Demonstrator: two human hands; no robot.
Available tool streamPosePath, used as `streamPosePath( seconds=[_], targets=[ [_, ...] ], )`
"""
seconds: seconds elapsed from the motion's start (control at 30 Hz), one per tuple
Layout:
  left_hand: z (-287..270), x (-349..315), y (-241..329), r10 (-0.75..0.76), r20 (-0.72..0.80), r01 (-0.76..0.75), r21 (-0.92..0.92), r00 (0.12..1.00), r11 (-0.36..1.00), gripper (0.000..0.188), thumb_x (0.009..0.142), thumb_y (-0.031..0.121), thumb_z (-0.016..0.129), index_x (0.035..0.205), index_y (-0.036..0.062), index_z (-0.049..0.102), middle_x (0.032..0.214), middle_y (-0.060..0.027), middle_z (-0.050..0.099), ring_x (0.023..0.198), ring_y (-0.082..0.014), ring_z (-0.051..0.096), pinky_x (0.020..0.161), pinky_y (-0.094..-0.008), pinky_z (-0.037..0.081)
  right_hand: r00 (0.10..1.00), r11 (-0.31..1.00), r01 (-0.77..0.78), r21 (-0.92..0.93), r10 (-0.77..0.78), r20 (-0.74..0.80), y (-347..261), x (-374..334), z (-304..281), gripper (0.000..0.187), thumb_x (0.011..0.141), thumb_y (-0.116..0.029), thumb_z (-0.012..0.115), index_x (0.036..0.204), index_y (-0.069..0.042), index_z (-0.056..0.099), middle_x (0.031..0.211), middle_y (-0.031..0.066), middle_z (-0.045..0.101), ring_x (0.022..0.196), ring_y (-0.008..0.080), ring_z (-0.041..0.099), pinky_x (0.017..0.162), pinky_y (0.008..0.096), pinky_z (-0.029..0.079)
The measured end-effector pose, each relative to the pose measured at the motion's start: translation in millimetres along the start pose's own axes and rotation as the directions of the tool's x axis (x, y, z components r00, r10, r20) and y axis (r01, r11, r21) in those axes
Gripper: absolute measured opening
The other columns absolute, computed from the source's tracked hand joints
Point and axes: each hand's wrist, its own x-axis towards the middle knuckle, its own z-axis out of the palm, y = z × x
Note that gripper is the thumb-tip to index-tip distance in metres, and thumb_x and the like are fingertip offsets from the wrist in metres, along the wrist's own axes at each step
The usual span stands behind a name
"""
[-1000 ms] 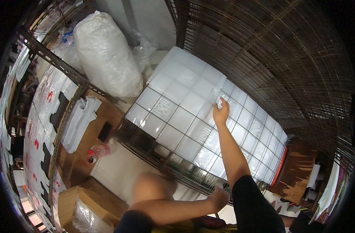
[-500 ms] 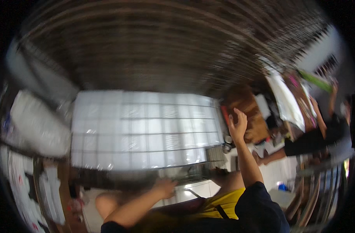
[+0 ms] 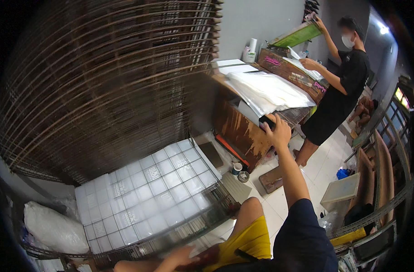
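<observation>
My right hand [image 3: 278, 130] is stretched out at the near corner of a wooden worktable [image 3: 236, 127], thumb and fingers apart. A small black object [image 3: 266, 121] shows between thumb and fingers; whether they touch it I cannot tell. Above it, a stack of white translucent sheets [image 3: 270, 90] lies on the tabletop. Low down, my left hand [image 3: 183, 255] is smeared by motion beside my yellow shorts, its fingers unclear. To the left, flat clear-wrapped white pieces with pale print [image 3: 148, 181] lie in rows on a wire rack [image 3: 202, 226].
Wire drying racks [image 3: 102, 81] rise on the left. A person in black [image 3: 347, 86] stands at the table's far end, holding a green-framed screen [image 3: 297, 35]. A wooden block [image 3: 271, 179], a cup [image 3: 237, 168] and a plastic-wrapped bundle [image 3: 53, 226] are nearby. Metal shelving [image 3: 384, 217] stands right.
My view has swung to the right, bringing the worktable and the other person into fuller sight. My right hand now reaches the table's corner. The left hand appears lower in view.
</observation>
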Motion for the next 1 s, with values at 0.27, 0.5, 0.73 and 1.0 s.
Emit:
streamPosePath(
  seconds=[0.27, 0.5, 0.73, 1.0],
  targets=[
    [25.7, 9.6, 17.0, -0.118, -0.076, 0.098, -0.234, 0.99, 0.967, 0.079, 0.081, 0.059, 0.053, 0.136, 0.0057, 0.034, 0.126, -0.0204, 0.048, 0.12, -0.0324, 0.045, 0.099, -0.0372, 0.037, 0.757, 0.411, -0.437, 0.8, 0.649, 0.08, 101.9, 79.9, 32.7, 0.071, 0.081, -0.049, 0.058, 0.131, -0.005, 0.034, 0.099, 0.0206, 0.06, 0.085, 0.0317, 0.062, 0.073, 0.0373, 0.048],
    [34.1, -6.3, 48.2, -0.221, -0.029, 0.189, -0.415, 0.975, 0.89, 0.078, 0.081, 0.059, 0.056, 0.135, 0.0059, 0.036, 0.12, -0.0211, 0.053, 0.109, -0.03, 0.054, 0.091, -0.0338, 0.044, 0.53, -0.571, -0.359, 0.739, 0.527, 0.664, 127.2, 120.9, 42.0, 0.107, 0.073, -0.075, 0.048, 0.14, 0.002, 0.016, 0.133, 0.0301, 0.031, 0.117, 0.0369, 0.043, 0.09, 0.035, 0.042],
    [23.6, 25.7, 44.4, -0.084, -0.253, -0.011, -0.354, 0.964, 0.935, 0.071, 0.082, 0.054, 0.057, 0.131, 0.0056, 0.042, 0.117, -0.02, 0.055, 0.106, -0.03, 0.056, 0.089, -0.0365, 0.045, 0.362, -0.232, -0.614, 0.755, 0.767, 0.53, 169.7, 177.1, 100.4, 0.046, 0.073, -0.034, 0.072, 0.105, -0.003, 0.061, 0.097, 0.0092, 0.062, 0.075, 0.0124, 0.056, 0.058, 0.0246, 0.042],
    [-11.9, 28.6, 67.9, -0.085, -0.419, -0.024, -0.249, 0.904, 0.968, 0.063, 0.083, 0.049, 0.059, 0.129, 0.0075, 0.045, 0.113, -0.0178, 0.058, 0.106, -0.0308, 0.056, 0.09, -0.0386, 0.045, 0.963, 0.969, -0.243, -0.042, 0.236, -0.132, 51.5, 175.2, 23.0, 0.057, 0.074, -0.036, 0.06, 0.125, -0.013, 0.048, 0.137, 0.0118, 0.039, 0.126, 0.0317, 0.034, 0.094, 0.0487, 0.036]
  ],
)
